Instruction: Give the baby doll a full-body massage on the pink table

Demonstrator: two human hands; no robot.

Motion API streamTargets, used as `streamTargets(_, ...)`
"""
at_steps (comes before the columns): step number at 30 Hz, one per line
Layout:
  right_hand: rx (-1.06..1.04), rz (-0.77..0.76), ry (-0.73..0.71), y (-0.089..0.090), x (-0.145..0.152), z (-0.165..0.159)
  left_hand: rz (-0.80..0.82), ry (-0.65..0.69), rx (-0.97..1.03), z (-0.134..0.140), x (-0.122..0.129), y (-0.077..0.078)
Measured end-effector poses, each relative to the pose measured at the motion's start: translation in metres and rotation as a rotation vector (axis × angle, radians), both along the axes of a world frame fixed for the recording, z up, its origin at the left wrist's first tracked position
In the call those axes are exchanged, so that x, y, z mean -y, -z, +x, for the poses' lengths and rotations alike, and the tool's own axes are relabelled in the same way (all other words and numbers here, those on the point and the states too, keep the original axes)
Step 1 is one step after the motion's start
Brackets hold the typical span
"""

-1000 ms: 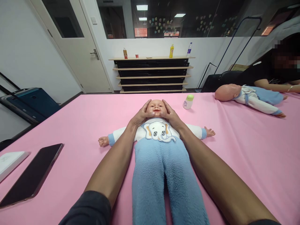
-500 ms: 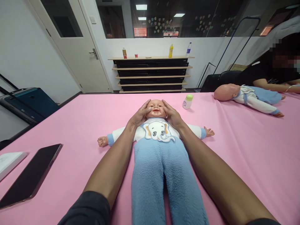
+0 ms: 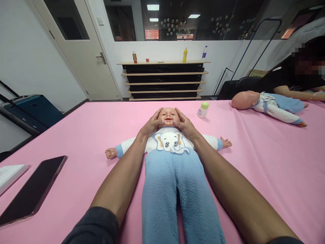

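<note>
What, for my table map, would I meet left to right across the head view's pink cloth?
Black rectangular phone, left hand, round plastic doll head, right hand, white green-capped plastic bottle, second plastic doll in blue and white.

A flat black phone [image 3: 34,189] lies just beside a thin white box [image 3: 12,173] on the smooth pink cloth [image 3: 266,159]; near its far edge stands a small white bottle with a lime-green cap [image 3: 202,111]. A yellow plastic bottle [image 3: 185,55] tops the pale wooden shelves [image 3: 165,73].

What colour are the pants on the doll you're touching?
The pants are light blue, clearest in the head view.
</note>
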State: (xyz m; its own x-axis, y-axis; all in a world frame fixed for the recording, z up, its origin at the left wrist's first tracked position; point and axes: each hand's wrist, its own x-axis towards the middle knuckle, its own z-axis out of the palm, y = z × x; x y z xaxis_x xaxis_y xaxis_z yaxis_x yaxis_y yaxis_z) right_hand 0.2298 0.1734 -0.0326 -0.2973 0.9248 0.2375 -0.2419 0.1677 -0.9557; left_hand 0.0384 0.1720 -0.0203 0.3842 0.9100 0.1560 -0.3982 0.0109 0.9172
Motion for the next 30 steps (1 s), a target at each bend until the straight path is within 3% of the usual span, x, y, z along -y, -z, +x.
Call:
streamTargets(4,-0.044,-0.043,0.026,0.0005,-0.0004,-0.0006,-0.012,-0.003,0.042,0.0011,-0.0005,0.0013)
streamTargets(10,0.147,0.099,0.104,-0.0037,0.0058,0.0016,0.082,-0.051,-0.1,-0.0016,-0.005,0.0037)
streamTargets(21,-0.086,-0.054,0.013,0.0025,-0.0021,-0.0021,0.005,0.009,0.039,0.0009,-0.0005,0.0013)
streamTargets(27,0.147,0.099,0.088,-0.0028,0.0055,0.0019,0.102,-0.034,-0.13,-0.0031,-0.0081,0.0067)
streamTargets(30,0.166,0.108,0.104,-0.0029,0.005,0.0027,0.095,-0.03,-0.123,-0.0036,-0.0077,0.0065)
